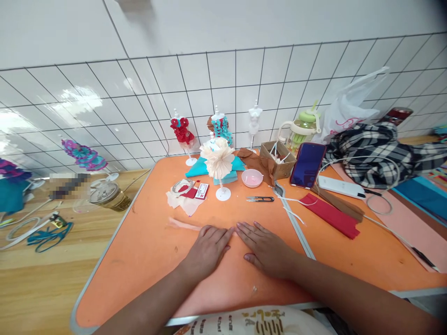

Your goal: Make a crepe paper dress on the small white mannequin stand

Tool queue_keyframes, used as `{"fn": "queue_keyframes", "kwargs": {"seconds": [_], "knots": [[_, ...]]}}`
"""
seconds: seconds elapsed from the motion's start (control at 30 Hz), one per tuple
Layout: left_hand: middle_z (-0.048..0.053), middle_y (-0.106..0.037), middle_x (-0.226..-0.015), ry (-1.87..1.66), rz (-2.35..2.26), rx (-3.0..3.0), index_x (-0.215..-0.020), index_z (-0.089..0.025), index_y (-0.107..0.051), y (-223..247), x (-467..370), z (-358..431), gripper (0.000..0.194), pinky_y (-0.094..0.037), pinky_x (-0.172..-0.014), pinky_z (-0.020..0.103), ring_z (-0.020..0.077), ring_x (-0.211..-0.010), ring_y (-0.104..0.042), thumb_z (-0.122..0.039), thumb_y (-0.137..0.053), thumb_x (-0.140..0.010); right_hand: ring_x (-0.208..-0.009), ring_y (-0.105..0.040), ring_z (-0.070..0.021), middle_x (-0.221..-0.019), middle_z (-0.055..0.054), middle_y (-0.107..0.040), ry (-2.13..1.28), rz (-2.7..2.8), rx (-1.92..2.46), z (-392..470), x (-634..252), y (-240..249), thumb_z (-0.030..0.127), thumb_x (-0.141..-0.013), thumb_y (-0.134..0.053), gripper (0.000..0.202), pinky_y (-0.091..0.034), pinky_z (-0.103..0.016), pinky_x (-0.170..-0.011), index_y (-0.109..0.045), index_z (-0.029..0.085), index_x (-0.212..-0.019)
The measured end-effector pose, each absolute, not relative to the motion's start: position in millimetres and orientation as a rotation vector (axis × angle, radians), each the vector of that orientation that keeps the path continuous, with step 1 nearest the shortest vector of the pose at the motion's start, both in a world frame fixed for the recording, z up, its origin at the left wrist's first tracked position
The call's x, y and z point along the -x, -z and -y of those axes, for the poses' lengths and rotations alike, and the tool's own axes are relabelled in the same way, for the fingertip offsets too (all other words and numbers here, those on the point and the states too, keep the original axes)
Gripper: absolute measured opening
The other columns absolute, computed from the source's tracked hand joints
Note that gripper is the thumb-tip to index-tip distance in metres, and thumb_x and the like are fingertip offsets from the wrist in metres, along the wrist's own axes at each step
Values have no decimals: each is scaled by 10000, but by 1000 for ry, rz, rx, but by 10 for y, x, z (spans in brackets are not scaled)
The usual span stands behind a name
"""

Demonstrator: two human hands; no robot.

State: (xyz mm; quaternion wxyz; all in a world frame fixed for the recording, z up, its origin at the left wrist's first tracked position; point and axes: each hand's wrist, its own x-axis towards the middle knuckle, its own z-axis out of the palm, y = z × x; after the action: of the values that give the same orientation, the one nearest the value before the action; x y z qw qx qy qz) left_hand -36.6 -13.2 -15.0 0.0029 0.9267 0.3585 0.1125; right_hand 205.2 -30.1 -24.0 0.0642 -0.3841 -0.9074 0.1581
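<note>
A thin pale pink strip (184, 224), perhaps tissue or crepe paper, lies on the orange folding table (146, 279). Its right part runs under my left hand (208, 247), whose fingers rest flat on the table. My right hand (267, 249) also lies flat, fingers stretched, its tips almost meeting the left ones over the strip's end. Beyond the hands, a small white mannequin stand wears a cream ruffled paper dress (219, 158). Black thread snips (260, 199) and a pink bowl (252, 178) sit to its right.
Behind stand dress forms in red (182, 132) and blue (222, 128), plus a bare white one (254, 118). Rightward are a cardboard box (284, 170), a phone (308, 165), a white power bank (341, 187), cables and red paper (330, 216). A lidded cup (110, 195) is left.
</note>
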Motion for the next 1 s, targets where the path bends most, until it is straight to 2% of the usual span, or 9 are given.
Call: {"fn": "queue_keyframes", "kwargs": {"seconds": [0.07,0.17,0.37,0.57,1.0], "knots": [[91,-631,-1064,-403,-1168,-2907,-1223,-202,-560,148,464,113,317,-360,-855,377,207,-982,-518,-263,-444,-934,-1405,-181,-231,-1523,-125,-214,-475,2742,1157,295,-2061,223,408,-925,-371,635,-155,-470,-1145,-202,137,-1474],[47,-665,-978,-392,-1180,-2954,-1127,-253,-621,150,614,75,270,-314,-883,411,195,-951,-526,-195,-444,-931,-1406,-178,-233,-1524,-121,-213,-471,2746,1159,290,-2061,216,422,-931,-355,633,-125,-485,-1148,-196,140,-1475],[23,-664,-865,-396,-1225,-2983,-1115,-260,-620,196,748,49,333,-252,-961,462,184,-911,-543,-80,-460,-886,-1409,-168,-238,-1529,-115,-188,-495,2771,1160,289,-2064,197,422,-937,-340,638,-53,-533,-1138,-149,156,-1484],[16,-658,-839,-420,-1257,-2994,-1088,-277,-636,196,818,14,337,-212,-1010,491,180,-919,-552,-83,-454,-882,-1401,-197,-244,-1522,-122,-214,-472,2784,1142,278,-2087,187,415,-935,-350,635,-46,-554,-1128,-142,174,-1486],[13,-675,-802,-393,-1263,-2994,-1007,-271,-652,136,1075,-59,309,-194,-992,526,202,-928,-562,-84,-436,-888,-1401,-196,-248,-1532,-114,-183,-501,2806,1133,251,-2131,224,409,-937,-352,643,-25,-577,-1115,-98,202,-1490]]}}
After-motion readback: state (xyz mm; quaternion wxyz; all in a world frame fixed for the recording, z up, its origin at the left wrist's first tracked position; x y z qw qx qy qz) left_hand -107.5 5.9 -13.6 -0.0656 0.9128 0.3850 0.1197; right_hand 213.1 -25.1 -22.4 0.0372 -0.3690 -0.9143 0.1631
